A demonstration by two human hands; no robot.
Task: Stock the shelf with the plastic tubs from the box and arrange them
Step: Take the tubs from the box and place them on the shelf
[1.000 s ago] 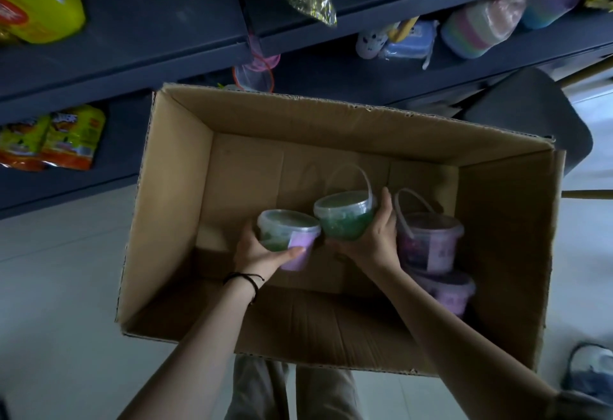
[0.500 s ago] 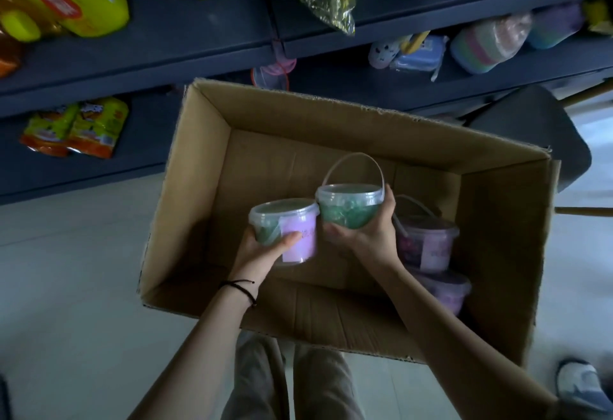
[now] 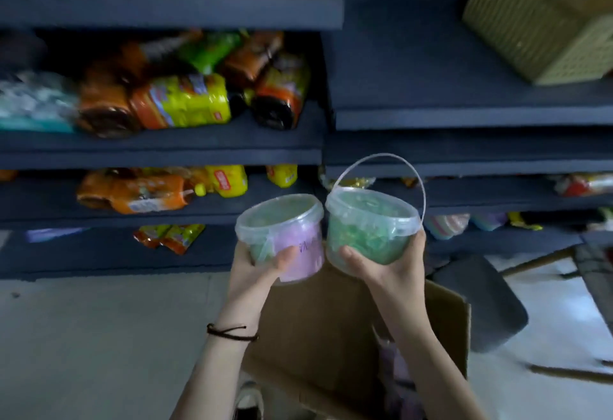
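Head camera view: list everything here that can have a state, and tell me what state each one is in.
left hand, grips the purple-label tub.
right hand, grips the green tub.
purple-label tub, lid on.
green tub, lid on, handle raised.
cardboard box, open at the top.
woven basket, resting on an upper shelf, contents not visible.

Black cord bracelet (image 3: pixel 232 333) (knotted) on left wrist.

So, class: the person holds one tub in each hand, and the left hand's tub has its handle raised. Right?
No. In the head view the raised handle is on the green tub in the right hand; the left hand holds the purple-labelled tub.
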